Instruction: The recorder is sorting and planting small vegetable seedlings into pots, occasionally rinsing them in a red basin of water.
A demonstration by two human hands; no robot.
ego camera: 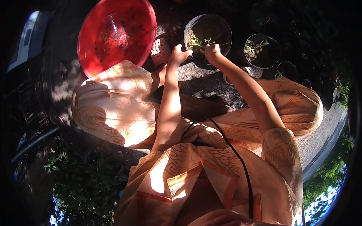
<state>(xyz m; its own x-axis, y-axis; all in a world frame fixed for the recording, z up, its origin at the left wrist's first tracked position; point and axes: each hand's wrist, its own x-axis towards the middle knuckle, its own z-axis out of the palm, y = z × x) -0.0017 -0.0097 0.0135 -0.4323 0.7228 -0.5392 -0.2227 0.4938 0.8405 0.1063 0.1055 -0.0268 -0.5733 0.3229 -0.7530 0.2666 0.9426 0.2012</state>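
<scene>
My left hand point(179, 53) is at the near left edge of a round dark pot point(227, 39), thumb pointing toward it. Whether its fingers grip the rim is hard to see. Over the pot's near rim, my right hand point(212, 53) has its fingers curled at the stems of a small green plant point(199, 43). Leaves and thin stalks spread from the fingertips across the pot's inside. Pale dry matter point(191, 34) shows along the pot's left inner wall. Shade hides most of the pot's bottom.
To the left, a large red plastic basin point(87, 36) holds scattered plant bits. A perforated pale container point(160, 52) stands between basin and pot. Farther right is a smaller dark pot point(267, 63) with a green plant point(256, 46). My cloth-covered knees point(113, 113) flank the ground ahead.
</scene>
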